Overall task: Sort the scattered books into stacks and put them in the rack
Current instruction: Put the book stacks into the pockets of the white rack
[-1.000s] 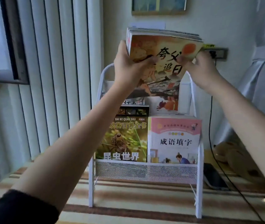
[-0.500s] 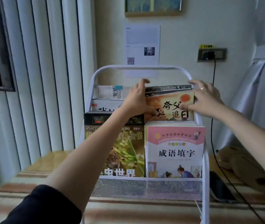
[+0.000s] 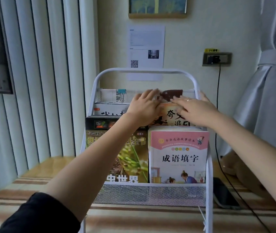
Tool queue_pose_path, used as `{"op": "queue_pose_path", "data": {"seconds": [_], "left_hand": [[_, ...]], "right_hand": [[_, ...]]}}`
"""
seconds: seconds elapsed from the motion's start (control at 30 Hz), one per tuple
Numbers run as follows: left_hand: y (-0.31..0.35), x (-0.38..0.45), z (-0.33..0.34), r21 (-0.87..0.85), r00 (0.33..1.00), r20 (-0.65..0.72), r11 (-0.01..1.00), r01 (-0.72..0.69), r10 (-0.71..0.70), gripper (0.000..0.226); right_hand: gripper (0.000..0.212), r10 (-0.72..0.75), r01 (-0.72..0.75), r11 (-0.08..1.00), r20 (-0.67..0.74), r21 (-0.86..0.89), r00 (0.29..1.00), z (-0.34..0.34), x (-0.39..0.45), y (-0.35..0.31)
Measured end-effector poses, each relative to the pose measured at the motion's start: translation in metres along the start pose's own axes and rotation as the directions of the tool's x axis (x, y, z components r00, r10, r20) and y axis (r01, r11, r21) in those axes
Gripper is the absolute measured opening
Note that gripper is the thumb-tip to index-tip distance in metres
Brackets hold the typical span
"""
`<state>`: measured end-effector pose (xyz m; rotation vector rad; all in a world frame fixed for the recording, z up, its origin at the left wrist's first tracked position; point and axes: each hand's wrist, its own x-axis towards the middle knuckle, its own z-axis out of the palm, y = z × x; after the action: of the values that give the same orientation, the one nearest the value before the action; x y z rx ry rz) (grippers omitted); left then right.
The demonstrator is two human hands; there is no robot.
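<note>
Along the orange book's (image 3: pixel 173 115) top edge, both hands' straight fingers (image 3: pixel 178 100) press.

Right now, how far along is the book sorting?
Mostly done, it seems. The white rack holds a pink book stack and a green book in front. Left hand and right hand lie flat on the orange book stack behind. Books outside the rack: none in view.

One white metal mesh rack (image 3: pixel 150 194) holds six visible book fronts (some are stacks), among them a pink-covered book (image 3: pixel 178 157) and a green insect-cover book (image 3: pixel 130 158); two bare hands.
</note>
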<state>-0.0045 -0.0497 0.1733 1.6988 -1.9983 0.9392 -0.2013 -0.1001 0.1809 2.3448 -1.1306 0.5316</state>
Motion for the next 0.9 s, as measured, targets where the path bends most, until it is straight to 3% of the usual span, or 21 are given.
{"op": "queue_pose_path", "data": {"seconds": [0.1, 0.13, 0.2, 0.27, 0.33, 0.37, 0.43, 0.47, 0.53, 0.63, 0.73, 0.8, 0.9], "left_hand": [[0.003, 0.002, 0.003, 0.166, 0.994, 0.086, 0.985, 0.047, -0.062, 0.059], [0.004, 0.002, 0.001, 0.233, 0.996, 0.052, 0.971, 0.057, -0.070, 0.061], [0.008, -0.007, -0.007, 0.287, 0.988, -0.154, 0.957, 0.051, -0.006, 0.057], [0.003, -0.031, -0.015, 0.263, 0.926, -0.373, 0.964, 0.041, 0.062, 0.035], [-0.013, -0.070, -0.013, 0.169, 0.900, -0.434, 0.976, 0.138, -0.052, 0.030], [-0.022, -0.093, -0.009, 0.111, 0.888, -0.430, 0.967, 0.231, -0.163, 0.031], [-0.040, -0.140, 0.000, -0.038, 0.804, -0.443, 0.904, 0.425, -0.396, 0.033], [-0.045, -0.161, 0.004, -0.119, 0.757, -0.415, 0.855, 0.504, -0.504, 0.036], [-0.050, -0.190, 0.014, -0.272, 0.684, -0.243, 0.725, 0.633, -0.688, 0.056], [-0.046, -0.204, 0.026, -0.478, 0.588, -0.020, 0.525, 0.704, -0.808, 0.076], [-0.041, -0.206, 0.035, -0.459, 0.608, -0.067, 0.565, 0.685, -0.791, 0.066], [-0.040, -0.204, 0.036, -0.418, 0.608, -0.124, 0.597, 0.685, -0.785, 0.060], [-0.040, -0.201, 0.032, -0.371, 0.612, -0.126, 0.609, 0.701, -0.781, 0.055]], "right_hand": [[0.057, 0.025, -0.032, 0.942, -0.025, -0.335, 0.999, -0.007, 0.000, -0.010], [0.063, 0.039, -0.053, 0.935, -0.046, -0.350, 0.998, -0.006, -0.002, -0.012], [0.068, 0.127, -0.136, 0.981, -0.068, -0.140, 0.990, 0.002, -0.010, -0.005], [0.068, 0.290, -0.256, 0.927, -0.093, 0.273, 0.952, 0.010, -0.025, 0.006], [0.057, 0.499, -0.358, 0.729, -0.094, 0.584, 0.862, 0.016, -0.052, 0.010], [0.048, 0.586, -0.390, 0.561, -0.018, 0.731, 0.810, 0.023, -0.067, 0.007], [0.041, 0.615, -0.422, 0.204, 0.220, 0.883, 0.757, 0.044, -0.096, -0.002], [0.048, 0.595, -0.448, 0.159, 0.277, 0.880, 0.754, 0.053, -0.110, -0.012], [0.064, 0.614, -0.453, 0.196, 0.251, 0.870, 0.748, 0.072, -0.129, -0.029], [0.063, 0.693, -0.395, 0.302, 0.085, 0.868, 0.716, 0.093, -0.141, -0.046], [0.061, 0.756, -0.457, 0.483, -0.094, 0.747, 0.647, 0.094, -0.144, -0.060], [0.060, 0.788, -0.504, 0.515, -0.151, 0.693, 0.597, 0.094, -0.141, -0.064], [0.059, 0.778, -0.503, 0.528, -0.152, 0.685, 0.610, 0.090, -0.140, -0.065]]}}
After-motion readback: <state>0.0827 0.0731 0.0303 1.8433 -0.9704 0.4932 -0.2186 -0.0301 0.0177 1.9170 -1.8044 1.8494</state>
